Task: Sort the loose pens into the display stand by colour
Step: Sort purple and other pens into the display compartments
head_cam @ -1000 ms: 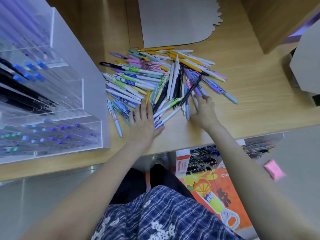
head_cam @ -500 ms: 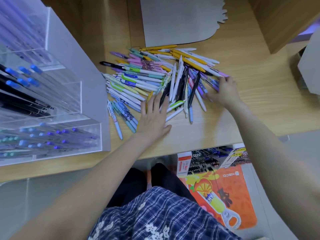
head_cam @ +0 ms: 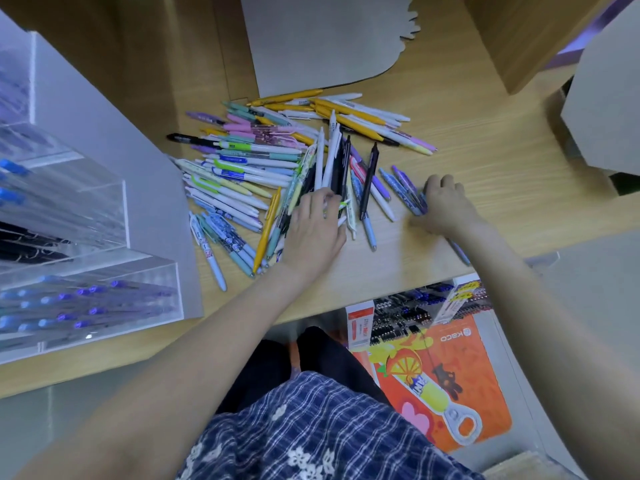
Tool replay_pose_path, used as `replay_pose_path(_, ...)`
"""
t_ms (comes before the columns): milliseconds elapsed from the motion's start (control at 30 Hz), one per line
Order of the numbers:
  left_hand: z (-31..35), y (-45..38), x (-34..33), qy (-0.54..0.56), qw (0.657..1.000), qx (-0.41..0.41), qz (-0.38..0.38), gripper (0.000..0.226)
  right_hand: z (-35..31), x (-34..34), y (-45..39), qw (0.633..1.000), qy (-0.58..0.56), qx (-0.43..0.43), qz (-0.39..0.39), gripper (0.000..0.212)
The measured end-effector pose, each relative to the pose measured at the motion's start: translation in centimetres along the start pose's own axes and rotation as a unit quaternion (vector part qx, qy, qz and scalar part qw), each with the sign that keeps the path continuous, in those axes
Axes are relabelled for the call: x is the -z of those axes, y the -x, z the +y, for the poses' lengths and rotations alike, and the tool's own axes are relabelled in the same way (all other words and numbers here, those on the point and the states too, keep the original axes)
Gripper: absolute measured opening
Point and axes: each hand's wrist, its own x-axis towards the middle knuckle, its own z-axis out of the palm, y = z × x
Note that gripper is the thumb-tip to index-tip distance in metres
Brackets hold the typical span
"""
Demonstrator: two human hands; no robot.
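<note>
Purple pens (head_cam: pixel 408 190) in right grip (head_cam: pixel 441 204)
</note>
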Motion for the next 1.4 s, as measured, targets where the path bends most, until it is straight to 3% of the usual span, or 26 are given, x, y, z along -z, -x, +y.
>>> replay_pose_path(133, 3.2, -4.4, 0.5, -0.006, 0.996, 0.0, -0.085, 0.047, -1.1, -0.7, -0.5, 0.999, -0.007, -0.013, 0.038, 0.055)
replay_pose_path(333, 6.6, -8.9, -2.0, -0.081, 0.984, 0.076, -0.142, 0.065, 0.1, -3.6, 0.4, 0.988, -0.01, -0.024, 0.155, 0.027)
replay_pose_path(533, 8.4, -11.4, -3.1, -0.125, 0.973, 0.082, -0.174, 0.057, 2.6, -1.7, -0.5, 0.935, -0.308, -0.039, 0.17, 0.022)
replay_pose_path(667, 9.4, -11.4, -2.5, -0.033, 0.976, 0.137, -0.168, 0.063, 3.2, -1.9, -0.8, 0.908, -0.377, -0.067, 0.168, 0.012)
replay_pose_path(867, 8.0, -9.9, -1.9, 0.059, 0.971, 0.178, -0.148, 0.065, 1.7, -0.9, -2.5, 0.934, -0.253, -0.06, 0.247, 0.031)
replay_pose_path(1033, 7.1, -9.7, -0.5, 0.141, 0.956, 0.21, -0.147, 0.051, -0.2, 0.6, -5.1, 0.975, -0.138, 0.028, 0.17, 0.032)
replay_pose_path(1167, 6.7, -8.9, 1.5, 0.257, 0.924, 0.231, -0.163, 0.031, -0.9, 1.0, -4.5, 0.98, -0.158, -0.019, 0.123, 0.033)
replay_pose_path(1233, 5.5, -7.2, 2.8, 0.358, 0.888, 0.231, -0.172, 0.009, -1.0, 1.5, -3.1, 0.954, -0.281, -0.027, 0.101, 0.026)
replay_pose_path(1267, 4.9, -6.1, 3.7, 0.417, 0.857, 0.242, -0.183, 0.001, -1.3, 1.8, -2.0, 0.924, -0.373, -0.019, 0.081, 0.019)
replay_pose_path(1333, 3.2, -3.7, 6.0, 0.499, 0.808, 0.247, -0.191, 0.009, -2.5, 2.7, 0.6, 0.842, -0.538, 0.013, 0.032, 0.013)
replay_pose_path(1400, 1.6, -1.3, 8.5, 0.525, 0.805, 0.209, -0.182, 0.011, -4.8, 3.9, 3.3, 0.778, -0.627, 0.047, 0.001, 0.013)
